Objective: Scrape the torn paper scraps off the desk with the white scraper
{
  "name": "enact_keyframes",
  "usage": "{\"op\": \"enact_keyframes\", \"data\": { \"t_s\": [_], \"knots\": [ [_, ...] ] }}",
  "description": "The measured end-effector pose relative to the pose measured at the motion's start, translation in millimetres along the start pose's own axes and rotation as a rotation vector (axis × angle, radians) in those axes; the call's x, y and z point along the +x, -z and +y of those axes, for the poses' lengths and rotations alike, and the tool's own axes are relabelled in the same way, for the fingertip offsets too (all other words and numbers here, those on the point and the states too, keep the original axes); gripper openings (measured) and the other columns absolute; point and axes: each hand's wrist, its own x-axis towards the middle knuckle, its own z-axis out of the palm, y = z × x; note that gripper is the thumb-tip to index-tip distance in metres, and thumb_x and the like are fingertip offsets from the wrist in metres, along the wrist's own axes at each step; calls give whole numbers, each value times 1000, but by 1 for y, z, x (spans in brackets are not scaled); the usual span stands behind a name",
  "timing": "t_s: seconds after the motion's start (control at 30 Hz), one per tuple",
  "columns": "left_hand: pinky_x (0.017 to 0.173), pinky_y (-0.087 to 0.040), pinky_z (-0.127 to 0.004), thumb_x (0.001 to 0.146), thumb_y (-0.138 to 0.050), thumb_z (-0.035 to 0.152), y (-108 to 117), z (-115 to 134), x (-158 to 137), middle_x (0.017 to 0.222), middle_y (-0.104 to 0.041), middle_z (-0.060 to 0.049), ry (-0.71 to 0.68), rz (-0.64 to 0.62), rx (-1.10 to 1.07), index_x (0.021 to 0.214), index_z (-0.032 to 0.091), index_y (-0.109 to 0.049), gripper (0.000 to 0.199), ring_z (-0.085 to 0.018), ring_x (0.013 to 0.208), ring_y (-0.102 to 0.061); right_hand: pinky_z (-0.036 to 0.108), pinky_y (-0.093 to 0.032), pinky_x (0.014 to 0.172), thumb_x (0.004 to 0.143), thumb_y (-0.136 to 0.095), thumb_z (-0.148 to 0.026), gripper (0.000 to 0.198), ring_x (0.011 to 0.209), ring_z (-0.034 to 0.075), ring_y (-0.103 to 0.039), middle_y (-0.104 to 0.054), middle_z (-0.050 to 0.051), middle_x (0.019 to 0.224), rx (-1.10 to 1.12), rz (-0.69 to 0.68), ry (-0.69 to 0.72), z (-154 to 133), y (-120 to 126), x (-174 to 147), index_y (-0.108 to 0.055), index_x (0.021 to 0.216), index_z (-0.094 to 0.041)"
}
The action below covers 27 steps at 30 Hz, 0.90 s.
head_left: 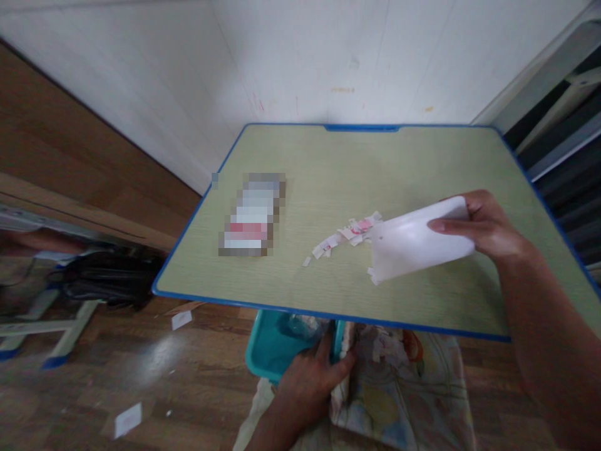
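Observation:
My right hand point(488, 228) is closed on a white flat sheet point(417, 241), thumb on top, above the right half of the table. The sheet is smooth, with a small hole near its left end. Against its left end lie torn paper scraps point(357, 230), some with pink print, partly hidden by the sheet. Below the table's front edge, my left hand point(310, 379) grips the rim of a teal plastic bin point(265, 360), fingers over the rim and thumb outside. Inside the bin is something like clear plastic; the table hides the rest.
The pale green table point(375, 169) has a blue edge and touches a white wall point(300, 56). A blurred-out rectangular object point(251, 216) lies on its left side. A patterned cushion point(399, 394) is below. Paper pieces point(128, 419) and a black bag point(107, 279) are on the floor.

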Motion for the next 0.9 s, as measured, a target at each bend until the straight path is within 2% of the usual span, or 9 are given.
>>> {"op": "enact_keyframes", "data": {
  "t_s": [0.13, 0.3, 0.43, 0.6, 0.8, 0.9],
  "knots": [
    [64, -42, -37, 69, -47, 8, 0, 0, 0, 126, -25, -18, -3, -12, 6, 123, 34, -13, 68, -26, 83, -52, 17, -31, 31, 53, -68, -22, 9, 36, 6, -44, -54, -3, 46, 61, 129, 76, 0, 5, 0, -60, 52, -18],
    [63, -41, -37, 69, -45, 7, -1, -1, 0, 125, -23, -21, -24, 27, -2, 123, 33, -9, 71, -27, 82, -53, 17, -29, 30, 51, -68, -24, 12, 34, 6, -43, -50, -4, 43, -31, 18, -2, 2, 8, 1, -59, 51, -16],
    [62, -42, -38, 67, -47, 7, 0, 0, 1, 125, -22, -22, -26, 32, -8, 123, 33, -9, 72, -29, 84, -52, 16, -32, 32, 52, -68, -25, 12, 37, 6, -45, -52, -4, 45, -21, 31, 15, 0, 6, 0, -60, 54, -16],
    [62, -41, -38, 65, -47, 5, 0, 0, 1, 124, -23, -22, -16, 22, -17, 122, 33, -12, 73, -28, 82, -53, 15, -30, 30, 54, -67, -25, 11, 35, 6, -44, -52, -4, 43, -40, -134, -33, -4, 7, 0, -62, 54, -15],
    [63, -41, -37, 67, -47, 7, -2, -1, 0, 126, -20, -22, -18, 24, -7, 122, 31, -15, 68, -28, 82, -52, 15, -36, 35, 53, -67, -22, 13, 41, 8, -50, -58, -2, 50, -55, -338, -76, -3, 7, 1, -63, 64, -14],
    [64, -41, -37, 67, -48, 7, -2, -2, 1, 125, -23, -21, -19, 9, -6, 122, 32, -15, 69, -27, 83, -52, 15, -37, 36, 53, -67, -22, 15, 42, 8, -51, -58, -2, 50, -80, -390, -92, -1, 5, 1, -63, 65, -14]
  ]
}}
